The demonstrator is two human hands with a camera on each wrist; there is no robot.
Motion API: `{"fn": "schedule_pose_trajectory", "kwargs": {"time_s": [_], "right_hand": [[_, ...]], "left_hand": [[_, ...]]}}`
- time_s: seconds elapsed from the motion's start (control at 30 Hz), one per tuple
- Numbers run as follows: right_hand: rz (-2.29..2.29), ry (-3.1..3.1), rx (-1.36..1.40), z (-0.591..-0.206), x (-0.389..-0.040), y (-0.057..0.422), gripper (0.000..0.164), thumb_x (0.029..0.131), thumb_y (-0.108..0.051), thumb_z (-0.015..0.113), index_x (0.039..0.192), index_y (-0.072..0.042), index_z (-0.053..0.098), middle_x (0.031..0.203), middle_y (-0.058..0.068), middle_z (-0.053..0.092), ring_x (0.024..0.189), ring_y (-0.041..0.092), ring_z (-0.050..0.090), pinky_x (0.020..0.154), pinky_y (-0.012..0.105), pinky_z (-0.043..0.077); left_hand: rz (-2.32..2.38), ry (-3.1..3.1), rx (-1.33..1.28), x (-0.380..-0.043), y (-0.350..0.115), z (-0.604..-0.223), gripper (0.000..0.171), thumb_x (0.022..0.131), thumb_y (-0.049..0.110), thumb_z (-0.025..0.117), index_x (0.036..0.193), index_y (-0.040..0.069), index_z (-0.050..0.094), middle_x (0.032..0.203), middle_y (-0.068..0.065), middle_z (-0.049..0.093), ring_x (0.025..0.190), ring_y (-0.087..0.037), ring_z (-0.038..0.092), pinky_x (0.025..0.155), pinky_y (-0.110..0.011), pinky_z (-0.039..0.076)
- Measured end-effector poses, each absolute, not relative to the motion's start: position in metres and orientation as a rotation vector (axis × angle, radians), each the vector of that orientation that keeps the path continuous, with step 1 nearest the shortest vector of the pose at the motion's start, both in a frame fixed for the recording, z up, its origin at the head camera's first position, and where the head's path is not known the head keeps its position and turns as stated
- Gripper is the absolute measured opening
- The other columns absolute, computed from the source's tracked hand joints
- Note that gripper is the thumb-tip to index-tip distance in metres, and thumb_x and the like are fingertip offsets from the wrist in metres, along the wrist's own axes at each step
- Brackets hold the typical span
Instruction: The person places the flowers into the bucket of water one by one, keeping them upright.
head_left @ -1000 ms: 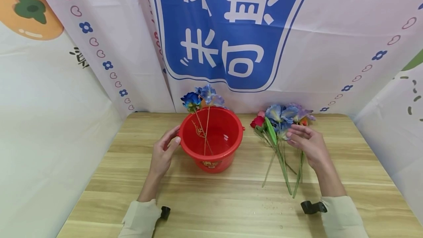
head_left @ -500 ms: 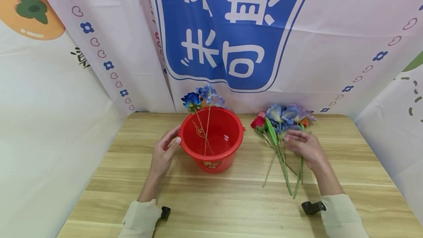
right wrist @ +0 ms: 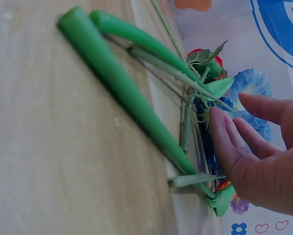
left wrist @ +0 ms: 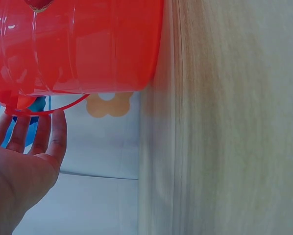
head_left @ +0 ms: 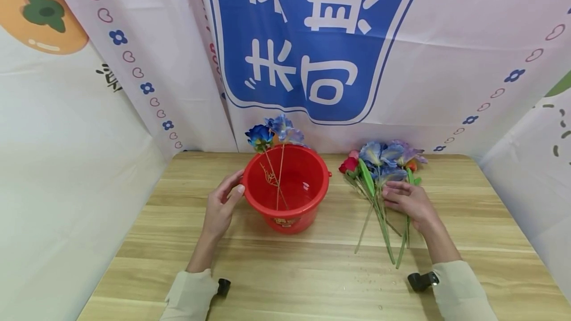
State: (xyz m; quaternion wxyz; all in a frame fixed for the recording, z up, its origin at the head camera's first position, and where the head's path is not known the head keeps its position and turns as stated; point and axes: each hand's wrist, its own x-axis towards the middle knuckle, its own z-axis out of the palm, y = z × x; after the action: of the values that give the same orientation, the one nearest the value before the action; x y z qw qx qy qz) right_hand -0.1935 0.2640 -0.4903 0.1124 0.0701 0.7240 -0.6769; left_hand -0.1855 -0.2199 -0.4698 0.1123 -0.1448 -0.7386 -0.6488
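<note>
Resting beside a red bucket (head_left: 308, 218) left of the frame's centre, a person's left hand (head_left: 220, 207) touches its side, fingers parted; in the left wrist view the fingertips meet the thin red handle (left wrist: 70, 105). At centre right, the right hand (head_left: 412, 204) reaches in among artificial flowers lying on a wooden table (head_left: 267, 281). Its thumb and fingers stand apart near the stems, with a visible gap and no firm pinch that can be made out.

Two blooms stand in the bucket, leaning on its far rim: a deep blue rose (head_left: 259, 134) and a pale blue flower (head_left: 283, 128). The arranging appears to be in its early part. The loose bunch seems to be what is left: a red rose (head_left: 349, 164), blue petals (head_left: 381, 153), a purple flower (head_left: 408, 152), a bit of orange and a green bud (head_left: 367, 178).

The blooms overlap, so their count is uncertain. An orange patch behind the bucket's rim may be a flower or a print on the curtain (head_left: 446, 88). The left hand's far fingers are partly hidden in the head view, the bucket is cut off in the left wrist view, and the nearest green stems are blurred in the right.
</note>
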Motion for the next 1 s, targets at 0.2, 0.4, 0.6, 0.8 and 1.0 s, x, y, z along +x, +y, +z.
{"fn": "schedule_pose_trajectory", "kwargs": {"time_s": [0.2, 0.4, 0.6, 0.8, 1.0], "right_hand": [[-1.944, 2.126, 0.204, -0.494, -0.195, 0.263, 0.064, 0.107, -0.009, 0.066, 0.16, 0.01, 0.036, 0.13, 0.008, 0.07, 0.104, 0.003, 0.075, 0.099, 0.026, 0.063], [-1.952, 2.129, 0.207, -0.496, -0.195, 0.262, 0.063, 0.105, -0.008, 0.068, 0.158, 0.01, 0.039, 0.122, 0.0, 0.074, 0.102, 0.002, 0.075, 0.096, 0.025, 0.064], [-1.994, 2.118, 0.195, -0.496, -0.195, 0.263, 0.063, 0.104, -0.004, 0.069, 0.157, 0.012, 0.039, 0.115, -0.005, 0.076, 0.1, 0.003, 0.076, 0.092, 0.024, 0.065], [-1.978, 2.151, 0.16, -0.493, -0.192, 0.262, 0.062, 0.103, -0.004, 0.069, 0.156, 0.012, 0.041, 0.115, -0.005, 0.075, 0.1, 0.005, 0.076, 0.09, 0.025, 0.065], [-1.977, 2.214, 0.108, -0.483, -0.186, 0.26, 0.061, 0.102, -0.004, 0.071, 0.153, 0.012, 0.044, 0.113, -0.007, 0.075, 0.101, 0.006, 0.076, 0.091, 0.028, 0.066]], "left_hand": [[-1.895, -2.168, -0.427, -0.186, -0.22, -0.47, 0.044, 0.109, 0.009, 0.06, 0.152, 0.0, 0.057, 0.151, -0.025, 0.059, 0.129, -0.007, 0.063, 0.1, -0.018, 0.059], [-1.9, -2.168, -0.421, -0.186, -0.22, -0.47, 0.044, 0.109, 0.01, 0.061, 0.152, 0.001, 0.057, 0.15, -0.023, 0.06, 0.13, -0.008, 0.064, 0.101, -0.02, 0.06], [-1.895, -2.172, -0.437, -0.186, -0.22, -0.469, 0.045, 0.11, 0.01, 0.06, 0.153, -0.001, 0.056, 0.15, -0.026, 0.059, 0.13, -0.008, 0.063, 0.101, -0.019, 0.059], [-1.895, -2.172, -0.44, -0.186, -0.22, -0.469, 0.045, 0.11, 0.01, 0.059, 0.153, 0.0, 0.056, 0.15, -0.026, 0.059, 0.13, -0.006, 0.063, 0.101, -0.018, 0.059], [-1.903, -2.163, -0.422, -0.186, -0.22, -0.471, 0.045, 0.108, 0.01, 0.061, 0.152, 0.001, 0.057, 0.15, -0.023, 0.06, 0.13, -0.006, 0.064, 0.1, -0.02, 0.059]]}}
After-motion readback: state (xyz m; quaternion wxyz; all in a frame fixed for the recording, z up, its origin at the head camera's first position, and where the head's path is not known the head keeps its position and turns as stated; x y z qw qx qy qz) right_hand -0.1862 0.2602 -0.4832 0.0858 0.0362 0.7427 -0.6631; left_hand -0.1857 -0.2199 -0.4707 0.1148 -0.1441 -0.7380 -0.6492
